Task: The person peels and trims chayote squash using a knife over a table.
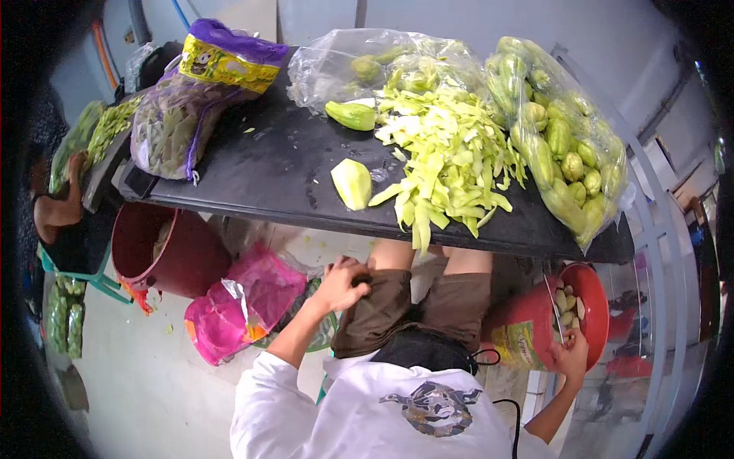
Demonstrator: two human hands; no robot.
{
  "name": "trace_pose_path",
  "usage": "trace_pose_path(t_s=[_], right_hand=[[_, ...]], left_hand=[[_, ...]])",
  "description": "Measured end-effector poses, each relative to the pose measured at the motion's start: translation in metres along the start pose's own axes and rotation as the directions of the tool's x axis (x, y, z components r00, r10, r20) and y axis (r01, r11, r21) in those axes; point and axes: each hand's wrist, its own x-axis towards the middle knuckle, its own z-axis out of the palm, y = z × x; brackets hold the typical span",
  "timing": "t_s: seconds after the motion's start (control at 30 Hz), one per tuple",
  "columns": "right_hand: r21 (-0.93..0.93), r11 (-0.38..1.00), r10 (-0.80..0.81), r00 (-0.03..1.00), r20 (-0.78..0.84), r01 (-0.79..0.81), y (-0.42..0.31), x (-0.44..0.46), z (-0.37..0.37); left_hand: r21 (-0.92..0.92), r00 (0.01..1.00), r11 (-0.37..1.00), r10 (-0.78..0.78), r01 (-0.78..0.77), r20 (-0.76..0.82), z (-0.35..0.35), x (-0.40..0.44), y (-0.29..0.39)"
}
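1. The right hand [569, 352] has its fingers closed around a knife [553, 306], held at the red bucket [516, 310], where pale pieces [566, 301] lie.
2. The left hand [344, 284] rests on the brown shorts [371, 320], fingers loosely bent, nothing visible in them.
3. On the tabletop [260, 180], 1 peeled vegetable [352, 183] lies just beside a heap of peelings [447, 164]; 1 unpeeled vegetable [350, 115] lies farther back.
4. Peeling looks partly done: the heap is large, yet the right-hand clear bag [614, 172] holds many whole, unpeeled vegetables [560, 136].
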Motion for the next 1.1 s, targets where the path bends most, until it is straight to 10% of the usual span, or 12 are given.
trace_pose_path(t_s=[0.33, 0.67, 0.73, 0.8, 0.93, 1.07, 1.1], right_hand=[[0.139, 0.960, 0.199, 0.940, 0.275, -0.244, -0.053, -0.019, -0.068], [0.529, 0.849, -0.151, 0.959, 0.239, 0.001, -0.112, 0.015, -0.052], [0.600, 0.762, -0.352, 0.934, 0.068, 0.243, -0.134, 0.037, -0.035], [0.685, 0.720, -0.338, 0.918, 0.206, 0.111, -0.192, 0.059, -0.032], [0.801, 0.525, -0.433, 0.901, -0.041, 0.289, -0.265, 0.110, 0.008], [0.790, 0.409, -0.473, 0.847, -0.244, 0.456, -0.324, 0.173, 0.063], [0.501, 0.577, -0.605, 0.750, -0.268, 0.645, -0.341, 0.193, 0.074]], left_hand=[[-0.065, 0.999, 0.998, 0.008, -0.010, -0.033, -0.001, 0.008, -0.015], [0.134, 0.997, 0.989, 0.053, -0.059, 0.055, -0.048, -0.003, 0.040], [-0.253, 0.986, 0.953, 0.164, -0.169, -0.038, -0.084, -0.001, 0.079], [-0.310, 0.985, 0.941, 0.090, -0.133, -0.150, -0.122, 0.005, 0.108], [0.351, 0.850, 0.931, 0.107, 0.096, -0.516, -0.164, 0.065, 0.105], [0.533, 0.951, 0.792, -0.198, 0.298, -0.237, -0.168, 0.105, 0.107], [0.512, 0.943, 0.802, -0.185, 0.308, -0.277, -0.162, 0.109, 0.106]])
